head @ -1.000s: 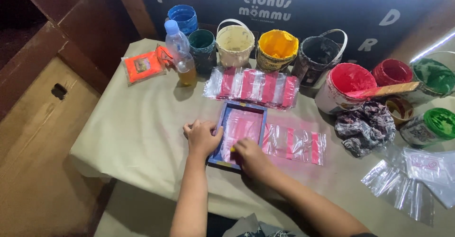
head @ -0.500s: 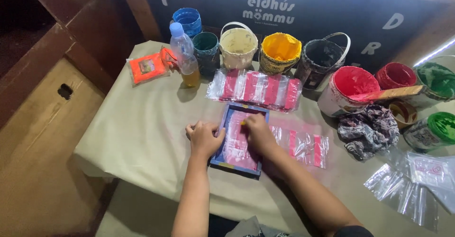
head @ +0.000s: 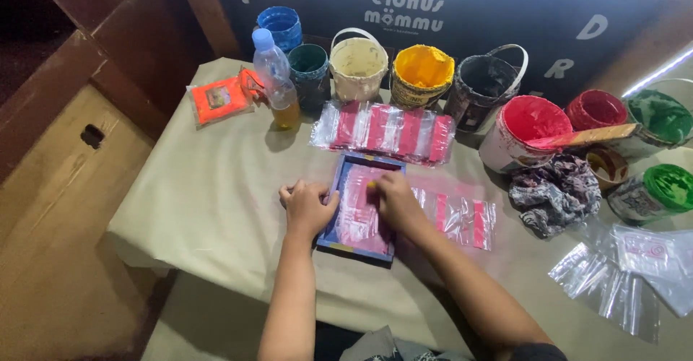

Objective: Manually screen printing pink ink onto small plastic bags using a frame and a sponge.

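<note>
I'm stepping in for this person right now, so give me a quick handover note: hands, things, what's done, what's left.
Left hand: resting closed on the left edge of the blue frame, steadying it.
Right hand: pressing flat on the pink-printed plastic bag lying inside the frame.
Nearby: a row of pink-printed bags behind the frame, more printed bags to its right, clear bags at far right, paint pots along the back of the table.
Done: some bags already carry pink print.
Left: likely the clear bags; the one in the frame is in hand.
</note>
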